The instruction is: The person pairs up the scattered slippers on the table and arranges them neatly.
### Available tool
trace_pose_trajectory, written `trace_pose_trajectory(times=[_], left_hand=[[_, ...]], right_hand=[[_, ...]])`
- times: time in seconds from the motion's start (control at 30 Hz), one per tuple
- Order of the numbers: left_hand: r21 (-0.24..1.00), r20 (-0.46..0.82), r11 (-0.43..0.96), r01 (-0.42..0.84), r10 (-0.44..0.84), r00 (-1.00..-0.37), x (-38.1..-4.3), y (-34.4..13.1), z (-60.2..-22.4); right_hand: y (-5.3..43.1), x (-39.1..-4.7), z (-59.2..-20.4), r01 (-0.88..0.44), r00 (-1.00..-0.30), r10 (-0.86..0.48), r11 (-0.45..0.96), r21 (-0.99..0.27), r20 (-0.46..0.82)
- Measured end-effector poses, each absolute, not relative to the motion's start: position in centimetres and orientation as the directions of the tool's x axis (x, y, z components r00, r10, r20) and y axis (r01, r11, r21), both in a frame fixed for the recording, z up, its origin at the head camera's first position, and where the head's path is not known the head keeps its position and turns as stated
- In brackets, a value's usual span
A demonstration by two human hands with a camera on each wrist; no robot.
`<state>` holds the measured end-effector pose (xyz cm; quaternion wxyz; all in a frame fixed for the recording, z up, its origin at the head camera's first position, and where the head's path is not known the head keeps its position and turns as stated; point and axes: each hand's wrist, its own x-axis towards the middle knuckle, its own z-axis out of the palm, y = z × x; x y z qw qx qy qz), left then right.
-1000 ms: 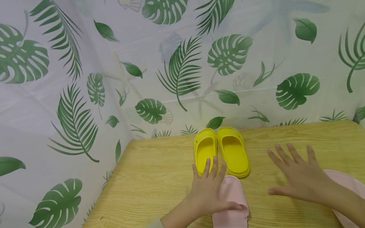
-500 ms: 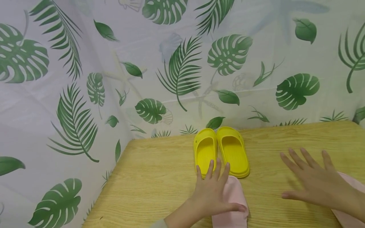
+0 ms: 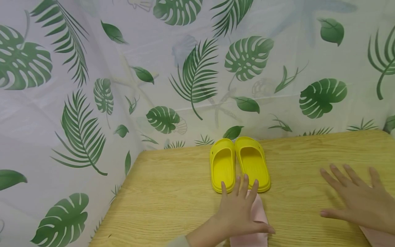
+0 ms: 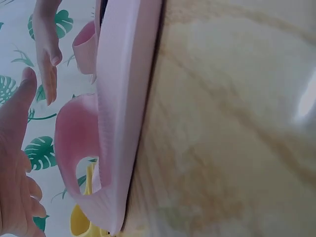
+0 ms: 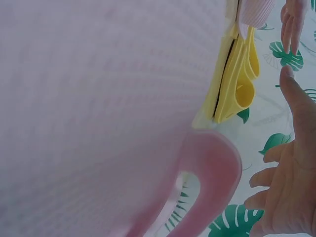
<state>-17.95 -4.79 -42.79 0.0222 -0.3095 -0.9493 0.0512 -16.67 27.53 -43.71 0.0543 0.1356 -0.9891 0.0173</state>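
Note:
My left hand [image 3: 236, 212] hovers with spread fingers over a pink slipper [image 3: 260, 210], partly covering it in the head view. In the left wrist view that slipper's sole [image 4: 123, 98] lies flat on the table, and the hand is apart from its strap. At the right, my right hand [image 3: 364, 202] is spread in the air above a second pink slipper [image 3: 374, 236], which is mostly hidden or cut off by the frame. The right wrist view has this slipper's ribbed footbed [image 5: 98, 123] close up. Neither hand holds anything.
Two yellow slippers [image 3: 223, 164] stand side by side against the wall at the table's back edge, toes to the wall. The wood-grain table [image 3: 160, 192] meets a white leaf-printed covering [image 3: 197, 130] behind and on the left.
Both hands have drifted right and slightly toward the body, the right hand farther than the left, fingers still spread. The slippers have stayed in place.

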Motion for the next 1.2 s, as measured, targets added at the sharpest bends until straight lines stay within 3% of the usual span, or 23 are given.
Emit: trace_pose_trajectory(times=[0.23,0.63,0.83,1.2], left_hand=[[-0.060,0.000,0.801,0.596,0.597,-0.802,-17.6,-4.5,-43.2],[0.034,-0.044,0.800,0.599,0.600,-0.799,-17.7,-4.4,-44.3],[0.080,-0.046,0.800,0.595,0.599,-0.799,-17.7,-4.6,-44.7],[0.192,-0.008,0.772,0.605,0.618,-0.786,-17.8,-5.1,-45.6]], right_hand=[[29.1,-16.5,-45.2,-0.238,-0.948,-0.239,0.971,0.028,0.212],[31.9,-16.2,-48.3,-0.363,-0.900,-0.299,0.917,-0.167,0.318],[32.9,-16.2,-49.9,-0.399,-0.871,-0.306,0.897,-0.192,0.385],[34.2,-15.9,-51.7,-0.326,-0.916,-0.201,0.877,-0.352,0.348]])
